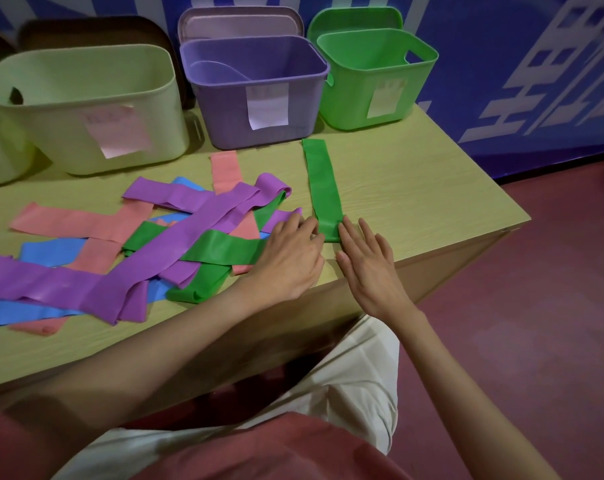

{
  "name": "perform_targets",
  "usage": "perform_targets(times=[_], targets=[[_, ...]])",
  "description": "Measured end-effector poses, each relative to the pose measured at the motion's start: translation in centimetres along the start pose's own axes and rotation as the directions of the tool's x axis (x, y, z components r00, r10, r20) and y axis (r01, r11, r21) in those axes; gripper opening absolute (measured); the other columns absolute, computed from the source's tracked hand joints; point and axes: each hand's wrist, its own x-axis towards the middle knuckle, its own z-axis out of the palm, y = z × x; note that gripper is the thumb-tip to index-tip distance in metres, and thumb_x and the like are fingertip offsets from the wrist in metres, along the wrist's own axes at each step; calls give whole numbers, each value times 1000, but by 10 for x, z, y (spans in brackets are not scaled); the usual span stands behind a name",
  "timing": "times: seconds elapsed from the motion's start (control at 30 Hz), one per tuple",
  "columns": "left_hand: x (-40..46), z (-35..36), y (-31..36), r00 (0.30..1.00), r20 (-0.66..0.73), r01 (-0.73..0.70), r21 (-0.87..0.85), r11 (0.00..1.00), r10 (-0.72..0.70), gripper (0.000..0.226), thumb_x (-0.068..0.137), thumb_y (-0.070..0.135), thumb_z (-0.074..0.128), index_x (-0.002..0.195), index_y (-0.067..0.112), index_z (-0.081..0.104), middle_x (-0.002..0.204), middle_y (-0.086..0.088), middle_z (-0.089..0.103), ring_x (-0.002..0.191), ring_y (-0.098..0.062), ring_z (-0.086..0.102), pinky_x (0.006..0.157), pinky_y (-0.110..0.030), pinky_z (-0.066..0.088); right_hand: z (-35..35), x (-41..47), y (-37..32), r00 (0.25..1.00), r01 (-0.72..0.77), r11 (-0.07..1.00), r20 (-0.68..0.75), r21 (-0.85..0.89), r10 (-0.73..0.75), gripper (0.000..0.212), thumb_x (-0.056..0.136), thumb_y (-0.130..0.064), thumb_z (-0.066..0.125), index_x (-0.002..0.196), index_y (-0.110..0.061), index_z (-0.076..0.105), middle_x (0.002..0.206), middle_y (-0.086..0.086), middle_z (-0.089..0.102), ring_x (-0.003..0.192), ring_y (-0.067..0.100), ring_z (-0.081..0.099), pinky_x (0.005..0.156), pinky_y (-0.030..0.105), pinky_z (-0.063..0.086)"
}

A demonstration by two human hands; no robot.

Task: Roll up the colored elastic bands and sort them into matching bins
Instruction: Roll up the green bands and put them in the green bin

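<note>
Green band lies flat and straight on the table, apart from the pile, far end near the purple bin and green bin. Near end sits between both hands and looks folded over a little, start of a roll.

Left hand: fingers bent, fingertips on the left corner of the band's near end; looks like a pinch, though the contact itself is partly hidden. The wrist lies over the edge of the pile.

Right hand: fingers straight and loosely spread, palm down on the table, index finger against the right edge of the band's near end. Not gripping.

Pile of loose bands left of the hands: purple, pink, blue and green, overlapping, all unrolled.

Bins along the back edge, all open: pale yellow-green bin at left, purple in the middle, green at right. Each has a paper label on the front; text is unreadable. A curved purple shape shows inside the purple bin; can't tell what it is. Lids stand behind the purple and green bins.
</note>
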Motion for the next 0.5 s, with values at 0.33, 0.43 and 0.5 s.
perform_targets(times=[0.33,0.43,0.5], targets=[[9,6,-9,998,-63,-17,-105,994,10,36,96,29,37,105,10,66,119,-6,52,111,-22,40,94,-39,35,5,3,2,950,105,994,-298,29,-92,31,90,-3,48,117,-3,63,116,12,59,104,27,50,83,38,43],[19,7,-17,997,-73,-29,-211,977,14,30,95,24,46,105,12,71,125,-4,55,119,-20,42,102,-39,31,5,10,8,940,110,993,-327,31,-94,25,88,1,58,111,-3,66,107,12,59,93,27,51,77,38,45],[26,7,-20,996,-79,-67,-244,967,49,27,95,21,48,102,8,71,128,-5,57,123,-20,44,106,-37,29,4,16,12,936,121,991,-339,54,-96,19,89,-4,62,107,-4,69,101,11,60,89,27,52,74,38,45]])
